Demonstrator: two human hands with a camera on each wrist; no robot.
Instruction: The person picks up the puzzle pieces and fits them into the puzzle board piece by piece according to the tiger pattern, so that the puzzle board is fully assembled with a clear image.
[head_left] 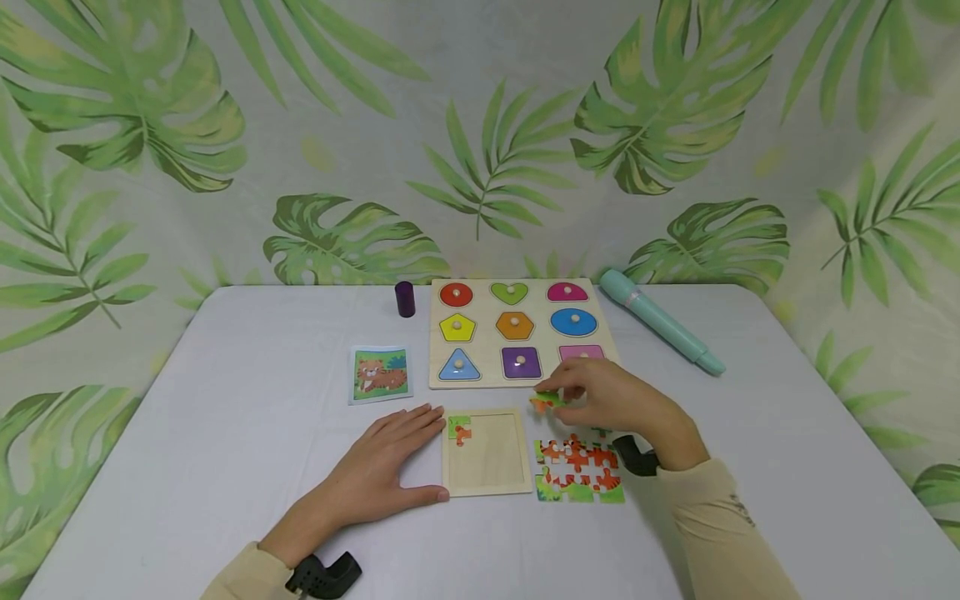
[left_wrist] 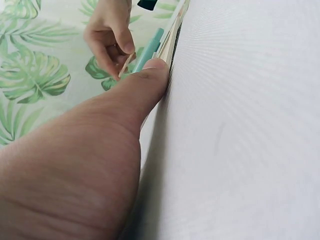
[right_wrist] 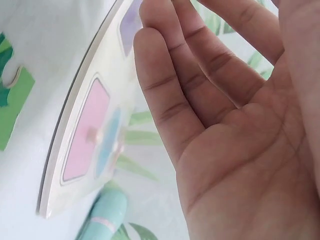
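Observation:
A square wooden puzzle tray [head_left: 487, 493] lies in front of me, one green and orange jigsaw piece [head_left: 460, 430] set in its upper left corner. My left hand [head_left: 386, 467] rests beside it with fingers spread, fingertips and thumb at the tray's left edge. Above the tray's upper right, my right hand [head_left: 611, 400] pinches a green and orange jigsaw piece [head_left: 546, 401] between thumb and fingers. In the left wrist view that piece [left_wrist: 126, 65] appears edge-on. Several more jigsaw pieces [head_left: 579, 471] lie grouped on the table right of the tray, under the right hand.
Behind the tray is a wooden shape board [head_left: 486, 379] with knobbed pieces. A tiger picture card [head_left: 381, 375] lies to its left, near a dark purple cylinder [head_left: 405, 299]. A mint green tube [head_left: 663, 323] lies at the right back. A leaf-patterned cloth hangs behind the table.

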